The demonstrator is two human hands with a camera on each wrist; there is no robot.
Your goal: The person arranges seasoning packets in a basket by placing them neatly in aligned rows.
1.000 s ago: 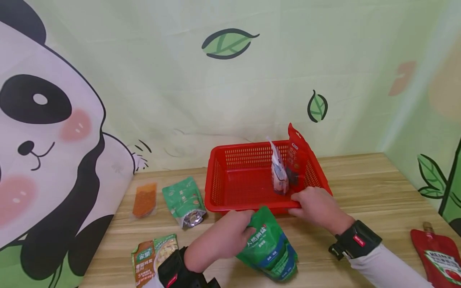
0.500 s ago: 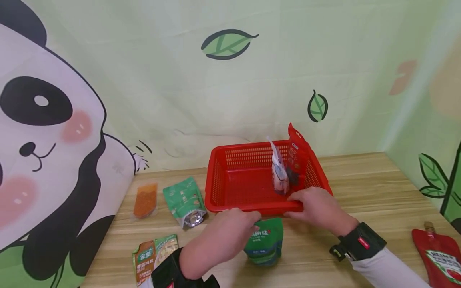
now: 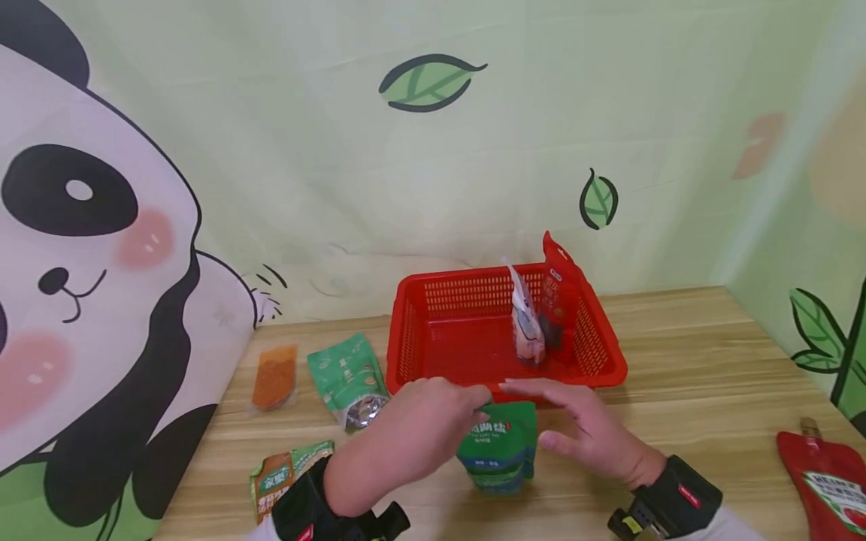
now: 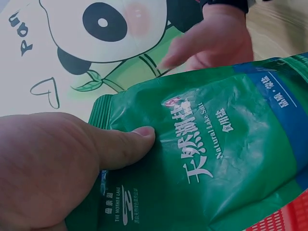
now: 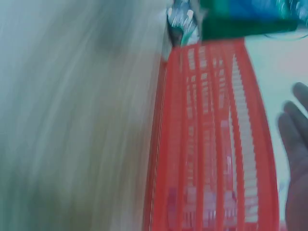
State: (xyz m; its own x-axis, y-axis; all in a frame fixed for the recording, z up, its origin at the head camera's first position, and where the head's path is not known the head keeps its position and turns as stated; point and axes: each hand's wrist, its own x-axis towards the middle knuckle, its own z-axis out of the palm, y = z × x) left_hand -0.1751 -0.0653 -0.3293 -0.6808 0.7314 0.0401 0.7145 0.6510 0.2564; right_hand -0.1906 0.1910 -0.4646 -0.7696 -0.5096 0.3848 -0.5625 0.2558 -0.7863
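Note:
A green pouch of Natural Lake Salt (image 3: 499, 457) hangs upright in front of the red basket, held at its top edge by my left hand (image 3: 413, 432). In the left wrist view, the left thumb (image 4: 127, 144) presses on the front of the salt pouch (image 4: 231, 139). Just right of the pouch is my right hand (image 3: 591, 424), its fingers extended, thumb apart. It holds nothing, and the left wrist view shows it behind the pouch. The right wrist view is blurred; the right hand (image 5: 296, 144) appears at its edge, beside the basket (image 5: 211, 134).
The red basket (image 3: 467, 276) holds a red pouch (image 3: 560, 300) and a pale packet (image 3: 526, 327) at its right side. Left of it lie an orange packet (image 3: 274, 376), a green pouch with silver bottom (image 3: 345, 372) and a soup packet (image 3: 271, 481). A Heinz ketchup pouch (image 3: 825, 473) lies far right.
The left hand has raised the salt pouch from lying tilted near the table to hanging upright. The right hand has let go of the basket's front rim and moved toward the pouch.

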